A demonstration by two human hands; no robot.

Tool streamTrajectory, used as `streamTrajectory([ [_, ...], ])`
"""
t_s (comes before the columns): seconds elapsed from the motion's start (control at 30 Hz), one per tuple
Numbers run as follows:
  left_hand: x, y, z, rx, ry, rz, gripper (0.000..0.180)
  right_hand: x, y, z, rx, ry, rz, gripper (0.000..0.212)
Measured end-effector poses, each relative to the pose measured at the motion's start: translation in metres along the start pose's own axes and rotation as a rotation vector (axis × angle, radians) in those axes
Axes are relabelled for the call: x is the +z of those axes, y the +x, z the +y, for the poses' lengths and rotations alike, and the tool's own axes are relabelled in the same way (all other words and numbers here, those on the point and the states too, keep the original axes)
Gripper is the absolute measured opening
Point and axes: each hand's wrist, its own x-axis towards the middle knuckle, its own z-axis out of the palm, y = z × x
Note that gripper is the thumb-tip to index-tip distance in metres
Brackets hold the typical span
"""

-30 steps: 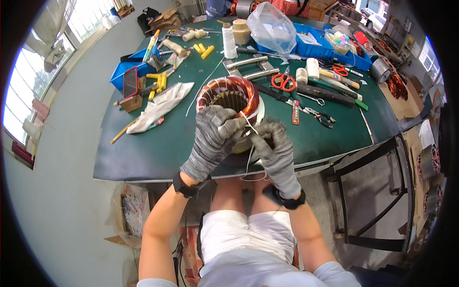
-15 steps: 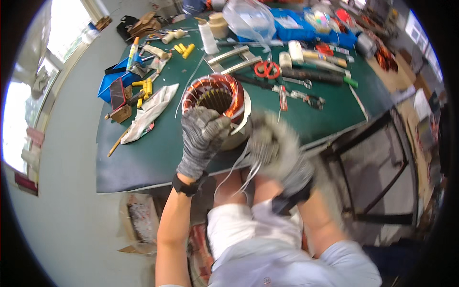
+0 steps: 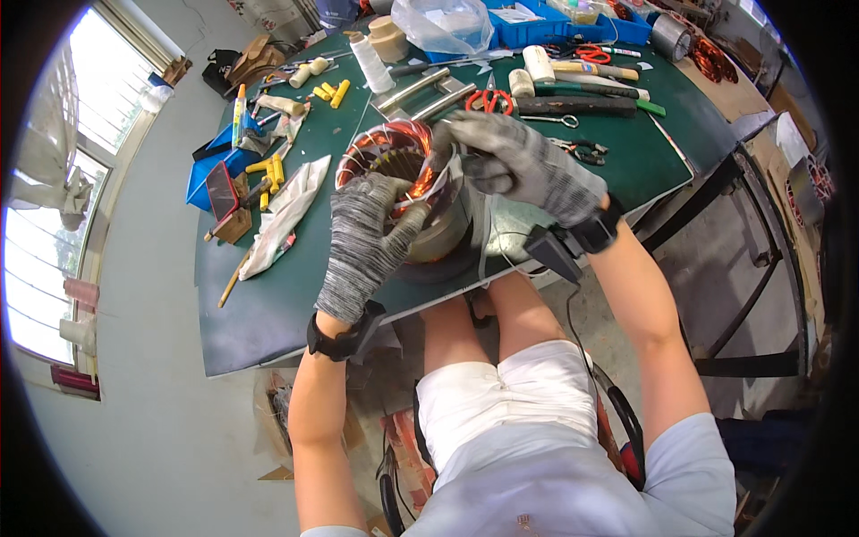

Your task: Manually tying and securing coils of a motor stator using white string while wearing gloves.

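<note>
Two gloved hands at the copper-wound stator point(image 3: 394, 157) on the green desk point(image 3: 295, 268) — left hand point(image 3: 362, 237) still gripping its rim, right hand point(image 3: 519, 161) newly raised from below, fingers pinching white cord point(image 3: 486, 234) — lacing pulled taut.

One stator point(image 3: 403, 170) stands near the worktop's point(image 3: 268, 304) front edge. Two gloved hands, left point(image 3: 362, 242) and right point(image 3: 519, 161), are on it. Toward the far edge lie two red scissors point(image 3: 488, 100), one thread spool point(image 3: 369, 63), and one phone point(image 3: 220, 191) at the left edge.
</note>
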Motion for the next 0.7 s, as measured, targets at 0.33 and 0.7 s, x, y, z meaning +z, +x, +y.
streamTrajectory([
  [0.33, -0.014, 0.011, -0.012, 0.143, 0.046, -0.043, 0.034, 0.051, -0.047, -0.065, 0.342, -0.620, 0.188, 0.037],
  [0.7, -0.019, 0.023, -0.006, 0.065, 0.312, -0.377, 0.042, 0.095, -0.039, -0.060, 0.651, -0.123, 0.558, 0.060],
])
